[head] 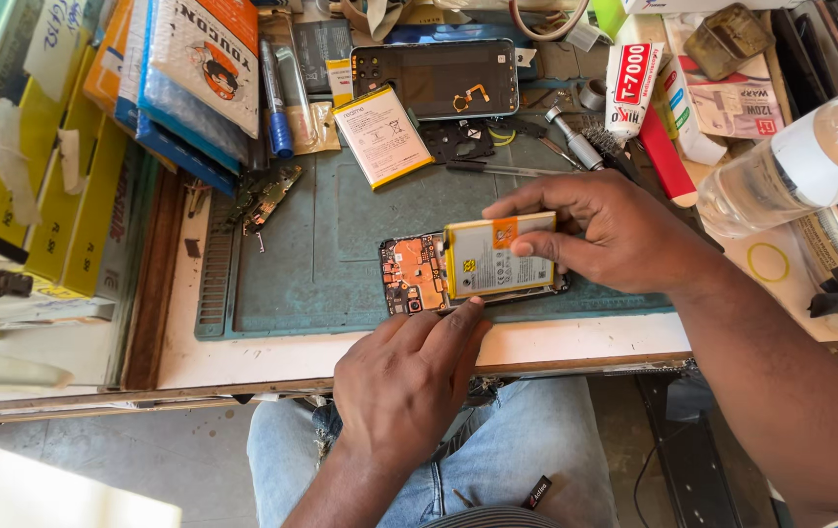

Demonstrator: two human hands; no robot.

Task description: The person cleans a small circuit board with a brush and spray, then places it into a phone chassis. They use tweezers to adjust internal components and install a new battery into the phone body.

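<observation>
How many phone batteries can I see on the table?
2. One battery is held by the right hand over the open phone, with the left hand touching its lower edge. A second battery lies flat on the mat. Clutter may hide others.

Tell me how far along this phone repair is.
Done: the opened phone lies on the green mat with its board exposed, a back cover and another battery set aside. In hand: right hand lowers a yellow battery onto it, left hand steadying the edge. Left: battery not seated, cover off.
</observation>
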